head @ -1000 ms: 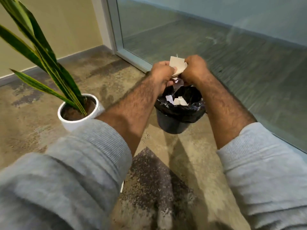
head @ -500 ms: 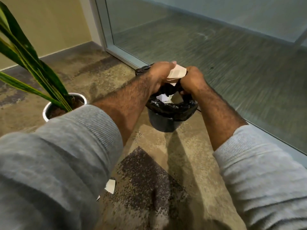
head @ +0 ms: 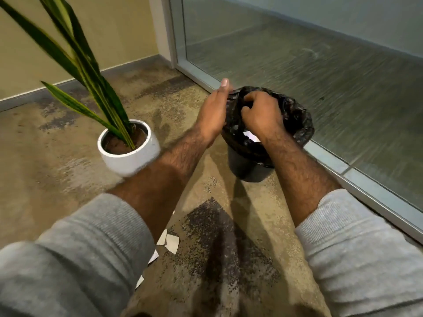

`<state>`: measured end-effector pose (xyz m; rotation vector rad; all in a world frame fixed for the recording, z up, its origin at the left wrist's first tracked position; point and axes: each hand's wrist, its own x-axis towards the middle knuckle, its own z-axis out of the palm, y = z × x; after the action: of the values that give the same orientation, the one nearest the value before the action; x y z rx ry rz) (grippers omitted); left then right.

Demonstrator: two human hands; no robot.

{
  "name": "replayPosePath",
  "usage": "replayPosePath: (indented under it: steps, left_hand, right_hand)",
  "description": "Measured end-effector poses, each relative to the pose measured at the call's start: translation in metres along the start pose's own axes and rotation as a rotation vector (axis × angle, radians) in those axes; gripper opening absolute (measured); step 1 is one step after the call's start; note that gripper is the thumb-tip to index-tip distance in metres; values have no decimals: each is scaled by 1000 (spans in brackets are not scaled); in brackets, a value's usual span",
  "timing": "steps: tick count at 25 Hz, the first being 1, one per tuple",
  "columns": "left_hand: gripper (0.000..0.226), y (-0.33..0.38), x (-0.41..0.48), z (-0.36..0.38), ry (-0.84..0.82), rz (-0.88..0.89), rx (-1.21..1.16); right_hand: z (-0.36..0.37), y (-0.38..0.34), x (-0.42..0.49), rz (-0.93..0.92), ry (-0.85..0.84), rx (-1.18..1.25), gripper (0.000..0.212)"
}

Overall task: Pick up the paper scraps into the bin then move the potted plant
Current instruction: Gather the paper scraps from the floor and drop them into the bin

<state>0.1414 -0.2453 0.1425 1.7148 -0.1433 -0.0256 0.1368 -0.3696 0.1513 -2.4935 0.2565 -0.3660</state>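
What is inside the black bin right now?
Inside the bin, lined with a black bag, one white paper scrap shows. The right hand reaches into the opening and covers most of the inside, so any other scraps cannot be seen.

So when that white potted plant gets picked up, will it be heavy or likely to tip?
The potted plant is probably heavy for its size: the thick-walled white pot looks ceramic and is filled with soil. Its long leaves rise well above the rim, so it may feel top-heavy if tilted. The smooth, rounded wall could be slippery; two hands seem wiser.
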Motion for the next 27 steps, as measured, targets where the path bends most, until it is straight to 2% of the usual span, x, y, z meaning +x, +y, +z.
replayPosePath:
  steps: [2,4,8,11,14,16,19,21,24,25,26,27]
  left_hand:
    - [56,-31,-18,-36,140,-16,-12]
    - [55,-70,-41,-76,240,-75,-7]
    - [33,-161,-127,-135,505,-197,254]
    - [44,-223,-214,-149,759,-462,519]
    - [58,-262,-287,-140,884,-755,680]
    - [58,-275,-315,-134,886,-886,680]
    - [63,-276,-309,-140,876,-1006,613]
    - [62,-268,-284,-135,807,-899,577]
    - [50,-254,-251,-120,658,-475,360]
    - [50,-251,-247,-125,648,-389,306]
    - [51,-252,-247,-133,669,-367,341]
    - [54,-257,-254,-139,719,-420,446]
  right_hand:
    - [30,-26,-16,-149,-31,20,34]
    - [67,-47,-37,-216,-117,100,35]
    - [153,-57,-91,-130,-523,222,36]
    - [208,-45,-133,-38,-746,100,35]
    - [238,-27,-160,14,-769,60,29]
    - [247,-14,-170,53,-745,-57,28]
    - [253,5,-184,116,-724,-235,29]
    - [254,10,-191,125,-716,-240,32]
    - [257,6,-196,141,-765,-79,28]
    - [257,3,-197,138,-799,-8,22]
    - [257,1,-197,137,-822,30,18]
    - [257,2,-196,136,-826,20,19]
